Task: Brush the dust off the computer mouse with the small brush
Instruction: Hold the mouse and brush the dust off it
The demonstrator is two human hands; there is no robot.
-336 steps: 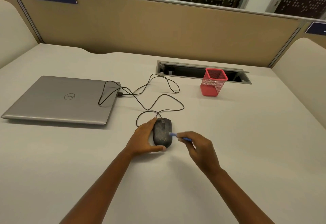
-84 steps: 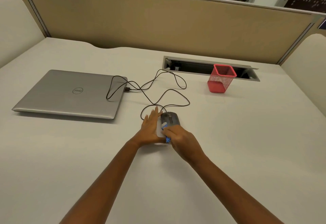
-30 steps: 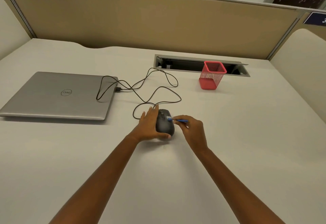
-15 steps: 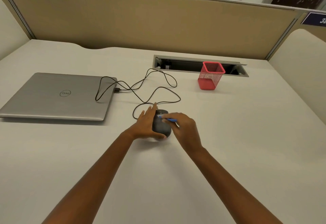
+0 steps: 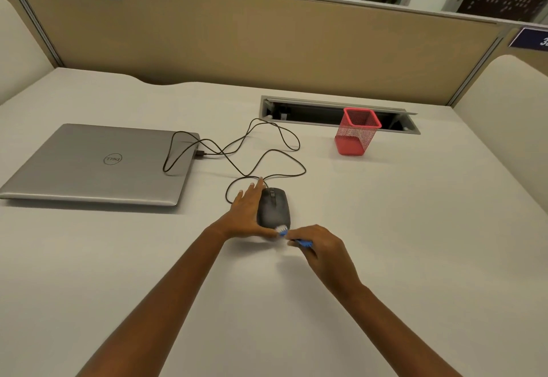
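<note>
A dark wired computer mouse (image 5: 274, 206) lies on the white desk near the middle. My left hand (image 5: 245, 213) rests flat against its left side, fingers stretched forward and thumb curled under its near end. My right hand (image 5: 318, 250) pinches a small blue brush (image 5: 292, 236) with white bristles. The bristle head touches the near edge of the mouse, just beside my left thumb. Most of the brush handle is hidden inside my fingers.
The mouse cable (image 5: 252, 151) loops across the desk to a closed silver laptop (image 5: 98, 166) at the left. A red mesh pen cup (image 5: 355, 131) stands at the back right before a cable slot (image 5: 311, 109). A tan partition (image 5: 267, 41) bounds the far edge.
My right hand has drawn the brush back from the front of the mouse to its near end. The left hand stays against the mouse's left side.
</note>
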